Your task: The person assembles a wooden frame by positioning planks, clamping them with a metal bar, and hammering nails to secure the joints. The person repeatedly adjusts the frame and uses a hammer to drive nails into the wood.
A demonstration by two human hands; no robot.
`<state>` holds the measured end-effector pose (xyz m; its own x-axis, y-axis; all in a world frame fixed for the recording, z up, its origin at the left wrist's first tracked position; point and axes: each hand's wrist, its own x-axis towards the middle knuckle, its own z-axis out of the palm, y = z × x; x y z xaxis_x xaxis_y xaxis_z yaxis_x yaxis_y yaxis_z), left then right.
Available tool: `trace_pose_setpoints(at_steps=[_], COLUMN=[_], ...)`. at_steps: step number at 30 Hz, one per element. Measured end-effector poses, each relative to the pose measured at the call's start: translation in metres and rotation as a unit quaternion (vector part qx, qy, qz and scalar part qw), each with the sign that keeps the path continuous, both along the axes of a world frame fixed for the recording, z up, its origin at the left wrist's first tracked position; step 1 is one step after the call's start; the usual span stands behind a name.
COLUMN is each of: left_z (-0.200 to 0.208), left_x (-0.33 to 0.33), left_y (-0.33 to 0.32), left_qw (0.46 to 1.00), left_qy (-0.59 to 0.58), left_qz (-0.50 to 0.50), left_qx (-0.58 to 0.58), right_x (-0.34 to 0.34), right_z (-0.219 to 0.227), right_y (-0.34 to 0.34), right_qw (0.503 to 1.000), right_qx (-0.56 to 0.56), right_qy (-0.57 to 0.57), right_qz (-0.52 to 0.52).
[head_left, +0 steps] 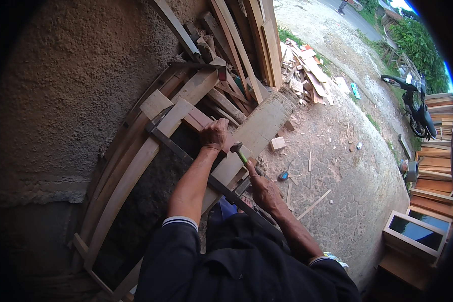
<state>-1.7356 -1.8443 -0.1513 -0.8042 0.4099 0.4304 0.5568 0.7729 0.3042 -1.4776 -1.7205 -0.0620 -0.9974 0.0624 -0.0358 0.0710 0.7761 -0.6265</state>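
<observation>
My right hand (264, 190) is closed round the green handle of a hammer (242, 155). The hammer's dark head is low, beside a reddish piece of wood (228, 145). My left hand (214, 135) is a fist at the other end of that piece, and whatever its fingers grip is hidden. A long metal bar clamp (173, 147) runs slantwise under my left forearm, across a wooden frame (128, 182) with long pale rails. A wide plank (264, 123) lies beyond my hands.
Boards (267, 48) lean at the rough wall (85, 75). A small wood block (278, 143) and a blue tape measure (283, 176) lie on the ground to the right. Farther off are a scrap pile (312, 75), a motorcycle (422, 113) and stacked wooden frames (435, 173).
</observation>
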Motion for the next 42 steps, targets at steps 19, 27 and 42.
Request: trace_pose_setpoints(at_steps=[19,27,42], left_z=[0.005,0.003,0.004], left_x=[0.002,0.003,0.002], left_y=[0.001,0.000,0.000], left_qw=[1.000,1.000,0.999], left_qy=[-0.006,-0.015,0.002], left_qz=[-0.006,0.003,-0.015], left_qx=[0.013,0.004,0.040], right_x=[-0.007,-0.006,-0.006], right_z=[-0.010,-0.004,-0.001], right_y=[0.007,0.007,0.007], right_qw=[0.999,0.997,0.993], right_qx=[0.038,0.053,0.076], right_qy=[-0.022,-0.058,-0.089], right_qz=[0.003,0.025,0.008])
